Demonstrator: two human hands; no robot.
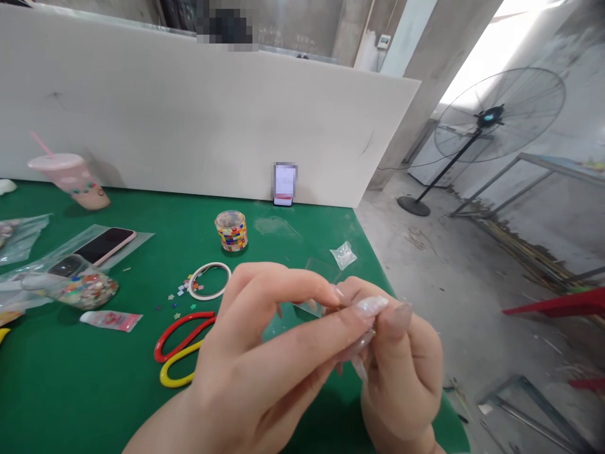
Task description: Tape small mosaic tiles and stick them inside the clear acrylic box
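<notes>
My left hand (265,353) and my right hand (401,372) meet over the near edge of the green table (94,403). Both pinch a small clear plastic piece (312,306) between their fingertips, and it is mostly hidden by the fingers. Just behind my left hand lie scissors with red and yellow handles (182,350). A white ring (209,280) with small coloured tiles scattered beside it rests further back.
A small jar covered in coloured tiles (231,230), a crumpled clear bag (343,255), a phone on plastic sleeves (104,244), a bag of coloured pieces (87,290), a glue tube (111,320) and a pink cup (70,180) sit on the table. A white board stands behind. A floor fan (496,120) stands right.
</notes>
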